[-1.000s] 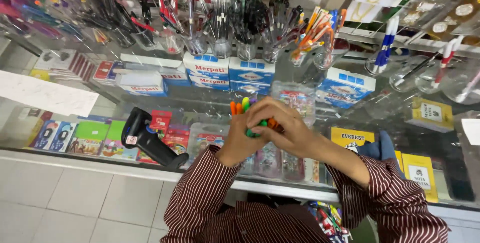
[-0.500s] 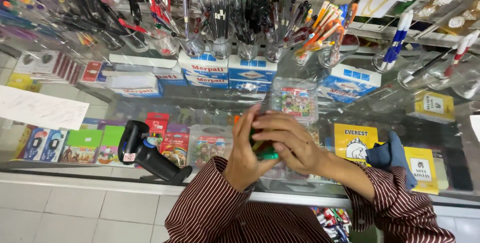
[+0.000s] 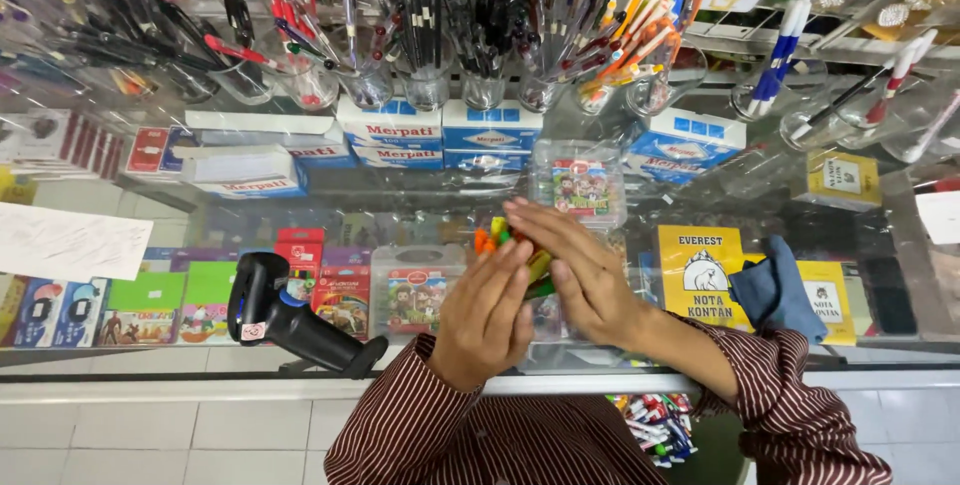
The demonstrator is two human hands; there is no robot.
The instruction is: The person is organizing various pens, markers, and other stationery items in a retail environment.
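While the left hand (image 3: 487,317) is cupped round the near side, a bunch of coloured pens (image 3: 510,245) is squeezed between it and the right hand (image 3: 580,280). The bunch is held above the glass tabletop (image 3: 150,195), tips pointed away. A black scanner (image 3: 285,317) is seen well to the left.

I see a glass counter (image 3: 120,355) with a black barcode scanner (image 3: 290,320) lying on it at left. Clear cups of pens (image 3: 420,35) line the back, blue-and-white boxes (image 3: 490,137) below them. A blue cloth (image 3: 775,290) sits at right by yellow booklets (image 3: 697,263).
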